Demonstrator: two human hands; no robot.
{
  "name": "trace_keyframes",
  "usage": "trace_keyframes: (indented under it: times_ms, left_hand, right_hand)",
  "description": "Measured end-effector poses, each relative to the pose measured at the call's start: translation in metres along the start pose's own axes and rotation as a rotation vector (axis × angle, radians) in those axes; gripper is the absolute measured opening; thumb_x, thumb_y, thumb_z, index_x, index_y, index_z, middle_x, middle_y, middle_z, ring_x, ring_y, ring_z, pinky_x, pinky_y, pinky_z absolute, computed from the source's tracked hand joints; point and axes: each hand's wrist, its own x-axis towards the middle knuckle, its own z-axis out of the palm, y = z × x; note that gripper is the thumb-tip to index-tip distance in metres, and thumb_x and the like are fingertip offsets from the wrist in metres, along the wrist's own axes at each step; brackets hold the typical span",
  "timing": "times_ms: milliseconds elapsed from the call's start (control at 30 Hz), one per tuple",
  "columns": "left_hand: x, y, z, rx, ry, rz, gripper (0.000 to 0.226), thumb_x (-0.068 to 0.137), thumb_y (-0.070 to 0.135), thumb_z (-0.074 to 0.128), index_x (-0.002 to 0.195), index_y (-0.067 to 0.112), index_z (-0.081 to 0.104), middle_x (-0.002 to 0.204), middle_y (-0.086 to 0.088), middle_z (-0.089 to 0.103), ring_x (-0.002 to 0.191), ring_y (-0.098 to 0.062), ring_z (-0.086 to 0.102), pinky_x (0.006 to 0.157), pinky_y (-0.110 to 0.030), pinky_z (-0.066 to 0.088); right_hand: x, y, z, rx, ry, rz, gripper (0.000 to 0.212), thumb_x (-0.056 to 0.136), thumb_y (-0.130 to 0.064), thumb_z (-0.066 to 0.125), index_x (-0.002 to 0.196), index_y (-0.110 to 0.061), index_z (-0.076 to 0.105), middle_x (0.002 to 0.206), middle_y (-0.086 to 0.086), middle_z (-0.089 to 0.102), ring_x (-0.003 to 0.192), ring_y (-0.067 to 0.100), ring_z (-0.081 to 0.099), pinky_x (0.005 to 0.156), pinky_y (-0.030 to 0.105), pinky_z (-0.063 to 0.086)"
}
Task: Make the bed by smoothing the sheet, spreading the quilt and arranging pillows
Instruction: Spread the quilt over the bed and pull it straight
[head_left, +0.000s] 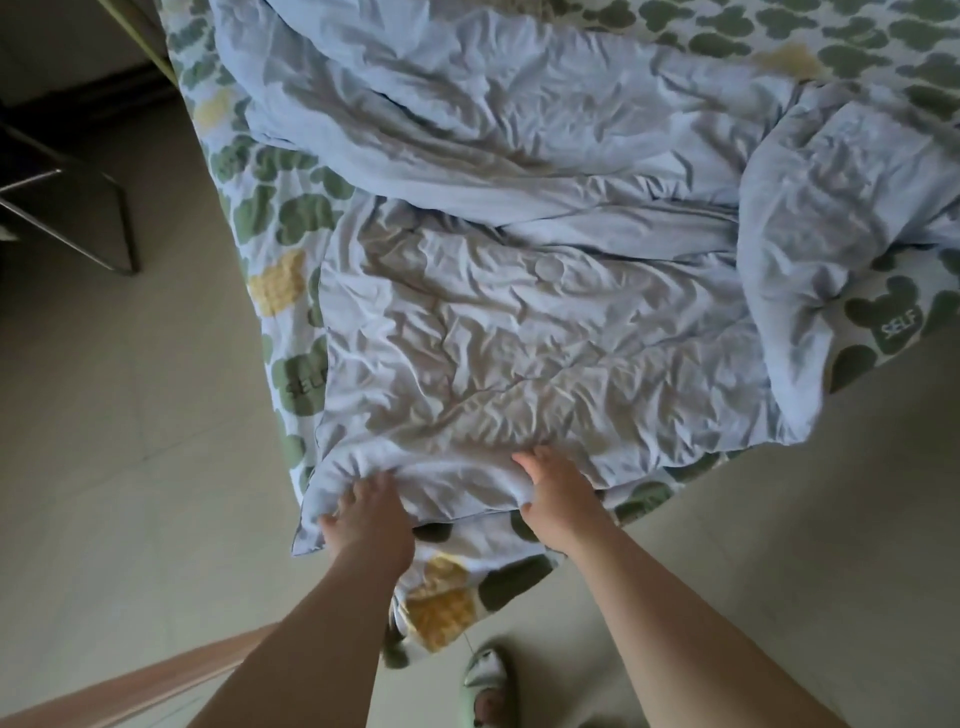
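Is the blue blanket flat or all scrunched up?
Scrunched up. The blue quilt is wrinkled and heaped in folds, with the patterned sheet bare beside it. The left hand and right hand grip its near edge.

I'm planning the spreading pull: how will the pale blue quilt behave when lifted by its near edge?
Probably floppy: the quilt is creased and bunches where the left hand and right hand grip it. Likely light, given its loose, puffy folds. It may drag the patterned sheet beneath.
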Motion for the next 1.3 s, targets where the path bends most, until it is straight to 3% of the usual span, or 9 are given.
trace_keyframes:
  times_ms: [133, 233, 367, 533, 733, 867, 1067, 1167, 1300]
  left_hand:
    - [0.019, -0.004, 0.010, 0.035, 0.097, 0.003, 0.044, 0.094, 0.016, 0.040, 0.138, 0.023, 0.037, 0.140, 0.003, 0.042, 0.133, -0.018, 0.037, 0.107, -0.038, 0.035]
    - [0.024, -0.004, 0.001, -0.007, 0.209, 0.031, 0.026, 0.094, 0.016, 0.039, 0.117, 0.023, 0.049, 0.116, 0.000, 0.060, 0.113, -0.021, 0.055, 0.102, -0.036, 0.033]
    - [0.006, 0.004, -0.028, -0.160, 0.277, 0.062, 0.019, 0.092, 0.023, 0.038, 0.102, 0.019, 0.054, 0.100, -0.009, 0.065, 0.085, -0.029, 0.056, 0.075, -0.035, 0.041]
    - [-0.059, 0.023, -0.043, 0.022, 0.093, 0.017, 0.035, 0.092, 0.032, 0.037, 0.114, 0.017, 0.060, 0.117, -0.008, 0.063, 0.104, -0.027, 0.060, 0.081, -0.034, 0.044]
    - [-0.125, 0.057, 0.025, 0.203, -0.194, 0.026, 0.040, 0.091, 0.024, 0.042, 0.129, 0.024, 0.055, 0.131, 0.004, 0.055, 0.123, -0.025, 0.051, 0.096, -0.040, 0.043]
    - [-0.130, 0.073, 0.063, 0.043, -0.399, -0.134, 0.067, 0.094, 0.029, 0.038, 0.153, 0.015, 0.009, 0.153, -0.011, 0.031, 0.137, -0.033, 0.034, 0.108, -0.046, 0.033]
    - [-0.095, 0.087, 0.032, -0.234, -0.014, -0.113, 0.032, 0.093, 0.030, 0.040, 0.121, 0.023, 0.054, 0.125, -0.003, 0.059, 0.111, -0.025, 0.058, 0.084, -0.033, 0.043]
    - [-0.069, 0.087, -0.001, -0.362, 0.182, -0.162, 0.028, 0.090, 0.026, 0.042, 0.110, 0.019, 0.060, 0.112, -0.007, 0.063, 0.102, -0.029, 0.060, 0.078, -0.031, 0.041]
    - [-0.018, 0.071, -0.032, -0.481, 0.332, -0.233, 0.024, 0.087, 0.015, 0.042, 0.105, 0.012, 0.057, 0.109, -0.010, 0.062, 0.101, -0.031, 0.058, 0.074, -0.033, 0.041]
  right_hand:
    - [0.021, 0.018, 0.010, -0.326, 0.163, -0.106, 0.038, 0.092, -0.013, 0.049, 0.127, -0.025, 0.049, 0.130, -0.004, 0.048, 0.126, 0.022, 0.041, 0.110, 0.040, 0.029]
    - [0.030, 0.023, 0.008, -0.352, 0.220, -0.129, 0.024, 0.095, -0.020, 0.047, 0.116, -0.024, 0.058, 0.116, -0.003, 0.060, 0.114, 0.021, 0.051, 0.106, 0.036, 0.032]
    - [0.023, 0.015, -0.022, -0.213, 0.266, -0.145, 0.029, 0.098, -0.020, 0.031, 0.102, -0.010, 0.058, 0.090, 0.003, 0.057, 0.093, 0.026, 0.060, 0.073, 0.030, 0.041]
    - [-0.021, 0.027, -0.073, -0.251, -0.001, -0.080, 0.031, 0.097, -0.021, 0.033, 0.067, -0.016, 0.041, 0.068, 0.000, 0.044, 0.086, 0.027, 0.057, 0.067, 0.028, 0.035]
    - [-0.070, 0.068, -0.069, -0.316, -0.311, -0.043, 0.033, 0.097, -0.026, 0.032, 0.076, -0.017, 0.057, 0.098, 0.007, 0.062, 0.096, 0.026, 0.058, 0.076, 0.032, 0.041]
    - [-0.072, 0.097, -0.051, -0.169, -0.398, -0.042, 0.034, 0.096, -0.022, 0.035, 0.112, -0.019, 0.064, 0.117, 0.004, 0.063, 0.104, 0.023, 0.059, 0.083, 0.030, 0.046]
    - [-0.033, 0.101, -0.057, -0.088, -0.130, -0.095, 0.034, 0.095, -0.019, 0.040, 0.121, -0.022, 0.062, 0.126, 0.004, 0.061, 0.113, 0.023, 0.057, 0.091, 0.028, 0.045]
    - [-0.003, 0.084, -0.076, -0.016, -0.062, -0.137, 0.034, 0.097, -0.016, 0.039, 0.123, -0.020, 0.060, 0.124, 0.004, 0.060, 0.104, 0.023, 0.060, 0.085, 0.030, 0.049]
    - [0.056, 0.049, -0.095, -0.079, 0.041, -0.259, 0.033, 0.096, -0.014, 0.041, 0.123, -0.016, 0.060, 0.126, 0.010, 0.060, 0.115, 0.028, 0.055, 0.093, 0.033, 0.044]
